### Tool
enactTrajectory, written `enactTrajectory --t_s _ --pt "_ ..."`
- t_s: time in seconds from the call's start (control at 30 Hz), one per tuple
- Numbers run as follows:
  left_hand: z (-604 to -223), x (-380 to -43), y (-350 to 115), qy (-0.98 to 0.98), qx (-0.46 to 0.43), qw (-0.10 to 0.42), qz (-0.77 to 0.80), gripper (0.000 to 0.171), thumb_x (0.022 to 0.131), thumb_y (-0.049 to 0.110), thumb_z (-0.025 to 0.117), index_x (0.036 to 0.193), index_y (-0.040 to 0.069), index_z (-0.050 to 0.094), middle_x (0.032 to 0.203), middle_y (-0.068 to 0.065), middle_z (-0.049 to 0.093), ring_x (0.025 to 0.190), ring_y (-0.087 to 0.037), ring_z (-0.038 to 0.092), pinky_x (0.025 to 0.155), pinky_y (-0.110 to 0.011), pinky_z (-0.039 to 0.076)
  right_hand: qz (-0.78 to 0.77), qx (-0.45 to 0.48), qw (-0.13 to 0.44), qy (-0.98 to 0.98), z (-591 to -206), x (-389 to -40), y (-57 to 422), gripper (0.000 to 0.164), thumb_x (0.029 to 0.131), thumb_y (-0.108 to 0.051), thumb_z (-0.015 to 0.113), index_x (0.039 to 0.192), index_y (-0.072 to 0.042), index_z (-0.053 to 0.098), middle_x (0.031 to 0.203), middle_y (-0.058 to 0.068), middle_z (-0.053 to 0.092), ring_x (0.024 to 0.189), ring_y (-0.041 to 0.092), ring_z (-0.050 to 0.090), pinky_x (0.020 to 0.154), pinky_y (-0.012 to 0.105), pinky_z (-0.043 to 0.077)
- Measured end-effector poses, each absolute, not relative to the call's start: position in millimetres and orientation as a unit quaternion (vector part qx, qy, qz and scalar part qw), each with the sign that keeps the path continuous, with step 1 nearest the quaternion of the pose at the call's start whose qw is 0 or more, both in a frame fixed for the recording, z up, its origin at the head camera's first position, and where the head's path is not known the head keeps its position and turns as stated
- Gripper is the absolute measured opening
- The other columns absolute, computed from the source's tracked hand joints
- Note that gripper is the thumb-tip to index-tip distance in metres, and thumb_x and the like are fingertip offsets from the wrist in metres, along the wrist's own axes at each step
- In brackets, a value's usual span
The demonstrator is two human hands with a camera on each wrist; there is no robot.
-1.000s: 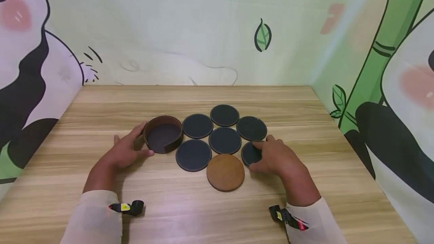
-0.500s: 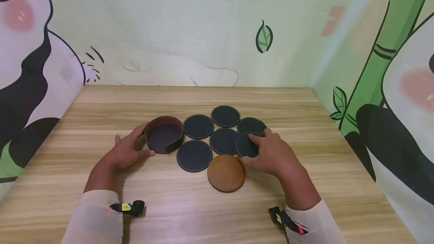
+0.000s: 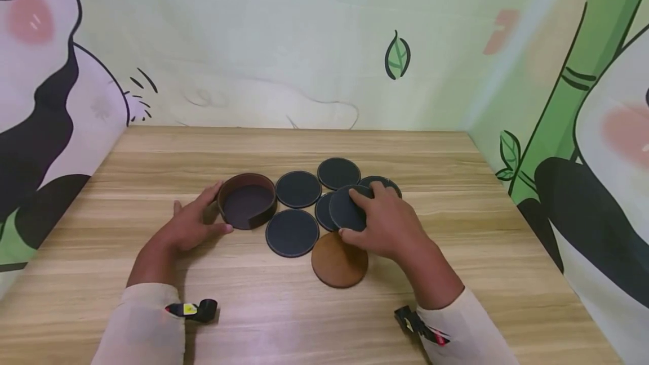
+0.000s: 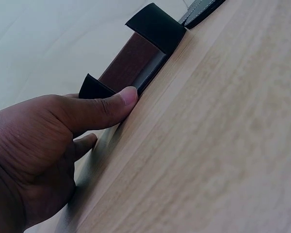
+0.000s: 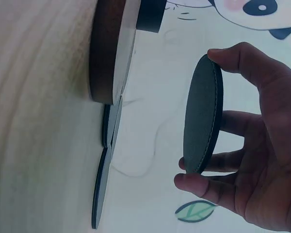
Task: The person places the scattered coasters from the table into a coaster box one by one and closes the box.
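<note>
Between its thumb and fingers, my right hand (image 3: 392, 224) pinches a round black coaster (image 3: 347, 210) by its edges. The right wrist view shows this stitched coaster (image 5: 200, 116) raised off the table. In the head view it overlaps another black coaster (image 3: 324, 211) and hides part of it. My left hand (image 3: 187, 227) grips the left side of a round, dark brown coaster holder (image 3: 247, 204), thumb in front and fingers behind. A gap in the holder's wall (image 4: 157, 29) shows in the left wrist view. No coaster is seen inside the holder.
Black coasters lie flat around: one (image 3: 292, 233) right of the holder, one (image 3: 298, 189) behind it, one (image 3: 339, 173) farther back, one (image 3: 383, 185) partly behind my right hand. A brown coaster (image 3: 339, 261) lies nearest me on the wooden table (image 3: 274, 314).
My right hand has picked up the rightmost near black coaster and carried it left and slightly away, over the middle coaster. My left hand and the holder stay in place.
</note>
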State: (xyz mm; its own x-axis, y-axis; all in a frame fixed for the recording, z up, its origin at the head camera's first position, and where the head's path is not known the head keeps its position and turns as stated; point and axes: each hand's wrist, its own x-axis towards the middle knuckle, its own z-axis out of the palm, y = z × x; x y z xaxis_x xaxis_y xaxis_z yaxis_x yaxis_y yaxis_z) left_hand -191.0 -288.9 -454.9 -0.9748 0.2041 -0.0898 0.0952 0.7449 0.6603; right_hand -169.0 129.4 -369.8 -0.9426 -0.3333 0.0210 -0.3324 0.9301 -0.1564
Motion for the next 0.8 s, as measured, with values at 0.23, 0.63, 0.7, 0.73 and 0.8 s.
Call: enactTrajectory --t_s 0.23,0.63,0.7,0.73,0.8 --pt "-455 -191 -288 0.931 0.081 0.076 0.349 0.110 0.096 0.037 0.084 0.177 0.016 0.012 0.180 -0.029 0.018 0.166 -0.059 0.014 0.125 -0.082 -0.022 -0.089 -0.185 0.014 0.979 -366 -175 115 0.082 0.092 -0.057 0.074 0.163 -0.023 0.053 0.165 0.026 0.047 0.142 0.047 0.054 0.104 0.063 0.061" --pt "-455 -191 -288 0.930 0.082 0.075 0.351 0.110 0.096 0.036 0.084 0.177 0.017 0.013 0.180 -0.029 0.018 0.165 -0.060 0.016 0.126 -0.082 -0.022 -0.088 -0.202 0.044 0.974 -356 -187 78 0.081 0.094 -0.054 0.076 0.164 -0.024 0.052 0.164 0.021 0.047 0.148 0.046 0.052 0.105 0.060 0.062" --pt "-456 -191 -289 0.929 0.083 0.076 0.353 0.111 0.096 0.037 0.084 0.177 0.017 0.012 0.180 -0.028 0.018 0.165 -0.060 0.016 0.125 -0.082 -0.022 -0.085 -0.203 0.050 0.974 -355 -188 70 0.081 0.094 -0.056 0.076 0.165 -0.025 0.051 0.164 0.020 0.047 0.145 0.043 0.053 0.104 0.058 0.062" --pt "-456 -191 -289 0.929 0.082 0.076 0.354 0.110 0.096 0.037 0.084 0.177 0.017 0.012 0.180 -0.028 0.018 0.165 -0.060 0.016 0.125 -0.082 -0.022 -0.084 -0.205 0.053 0.974 -354 -189 65 0.081 0.094 -0.056 0.076 0.165 -0.025 0.051 0.165 0.019 0.047 0.143 0.041 0.053 0.103 0.057 0.062" --pt "-456 -192 -289 0.928 0.082 0.076 0.354 0.111 0.096 0.037 0.084 0.177 0.017 0.012 0.180 -0.028 0.018 0.165 -0.060 0.017 0.125 -0.081 -0.023 -0.083 -0.208 0.054 0.973 -352 -190 56 0.081 0.094 -0.057 0.076 0.165 -0.026 0.051 0.164 0.019 0.048 0.137 0.037 0.055 0.099 0.055 0.064"
